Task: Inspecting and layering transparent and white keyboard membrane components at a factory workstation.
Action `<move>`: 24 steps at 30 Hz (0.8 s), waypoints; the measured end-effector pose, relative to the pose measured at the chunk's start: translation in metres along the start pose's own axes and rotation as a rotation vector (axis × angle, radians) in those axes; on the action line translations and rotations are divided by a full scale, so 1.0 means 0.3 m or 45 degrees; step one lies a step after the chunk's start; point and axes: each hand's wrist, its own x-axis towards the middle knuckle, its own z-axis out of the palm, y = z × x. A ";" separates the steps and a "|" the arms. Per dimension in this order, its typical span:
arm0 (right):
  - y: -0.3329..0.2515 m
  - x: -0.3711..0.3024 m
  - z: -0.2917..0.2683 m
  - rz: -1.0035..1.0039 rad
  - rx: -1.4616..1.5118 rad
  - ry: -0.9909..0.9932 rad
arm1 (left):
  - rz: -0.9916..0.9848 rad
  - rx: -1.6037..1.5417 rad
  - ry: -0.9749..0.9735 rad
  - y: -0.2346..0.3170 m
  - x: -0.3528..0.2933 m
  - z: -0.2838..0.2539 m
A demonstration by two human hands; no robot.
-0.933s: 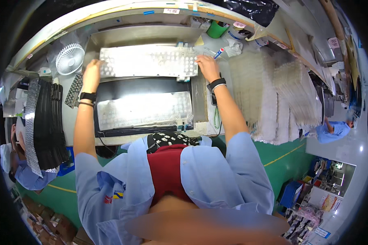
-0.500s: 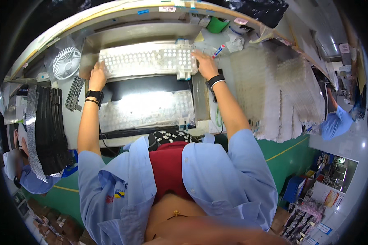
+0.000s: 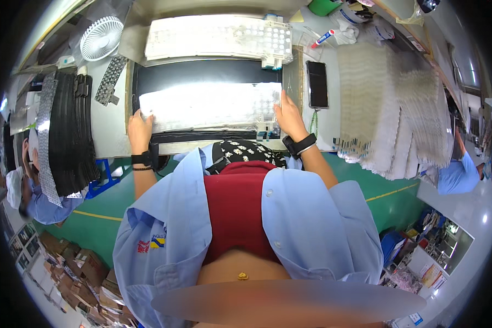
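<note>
A clear keyboard membrane sheet (image 3: 213, 109) lies on the black work surface nearest me, washed out by glare. At its left end, my left hand (image 3: 140, 134) has its fingers bent in on the edge. My right hand (image 3: 291, 116) is closed on the right end, index finger stretched along the edge. Beyond it rests a second keyboard membrane sheet (image 3: 213, 38), dotted with pale round spots and bearing a tab at its lower right; neither hand touches that one. Glare hides much of both surfaces.
Left are a white fan (image 3: 101, 38), a perforated metal key plate (image 3: 111, 82) and a stack of black strips (image 3: 71, 131). Right are a phone (image 3: 317, 83), a red-and-blue marker (image 3: 323, 39) and stacked translucent sheets (image 3: 366, 104). Co-workers sit on both sides.
Both hands have left the far sheet's ends and come toward me to the ends of the near sheet. The far sheet stays behind. A phone, earlier hidden by my right arm, now shows.
</note>
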 end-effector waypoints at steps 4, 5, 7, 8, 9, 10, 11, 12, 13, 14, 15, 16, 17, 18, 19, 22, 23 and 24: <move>-0.056 -0.032 -0.030 -0.038 0.061 0.127 | 0.028 -0.219 0.211 -0.016 -0.024 -0.006; -0.076 -0.036 -0.044 0.144 0.317 0.054 | 0.014 -0.210 0.220 -0.032 -0.021 0.002; -0.028 -0.020 -0.018 0.116 0.658 0.143 | -0.097 -0.779 0.006 -0.075 -0.011 0.009; 0.001 -0.021 -0.026 0.159 0.673 0.130 | -0.113 -0.765 0.022 -0.100 -0.005 -0.001; -0.002 -0.019 -0.043 0.202 0.688 0.119 | -0.162 -0.906 -0.051 -0.122 0.008 -0.014; 0.005 -0.017 -0.070 0.232 0.804 0.058 | -0.204 -1.060 -0.129 -0.126 0.018 -0.020; 0.005 -0.014 -0.084 0.263 0.918 -0.003 | -0.243 -1.215 -0.209 -0.131 0.021 -0.029; -0.010 -0.016 -0.112 0.246 0.917 -0.027 | -0.192 -1.377 -0.188 -0.102 0.016 -0.068; -0.029 -0.021 -0.136 0.253 0.906 -0.009 | -0.180 -1.390 -0.202 -0.103 0.014 -0.093; -0.056 -0.024 -0.149 0.240 1.002 -0.015 | -0.178 -1.371 -0.148 -0.137 0.021 -0.115; -0.083 -0.027 -0.165 0.221 1.096 -0.024 | -0.178 -1.355 -0.088 -0.157 0.021 -0.136; -0.100 -0.026 -0.180 0.178 1.103 -0.053 | -0.169 -1.365 -0.103 -0.156 0.021 -0.160; -0.114 -0.026 -0.191 0.158 1.170 -0.065 | -0.187 -1.440 -0.033 -0.151 0.021 -0.185; -0.138 -0.027 -0.211 0.127 1.200 -0.066 | -0.207 -1.506 0.049 -0.146 0.023 -0.213; -0.165 -0.026 -0.226 0.096 1.235 -0.074 | -0.205 -1.502 0.049 -0.139 0.025 -0.234; -0.213 -0.039 -0.284 0.043 1.232 -0.017 | -0.165 -1.516 0.179 -0.098 0.028 -0.273; -0.210 -0.045 -0.304 0.030 1.218 -0.016 | -0.164 -1.506 0.192 -0.087 0.028 -0.280; -0.198 -0.047 -0.311 0.029 1.231 0.018 | -0.155 -1.522 0.167 -0.076 0.027 -0.287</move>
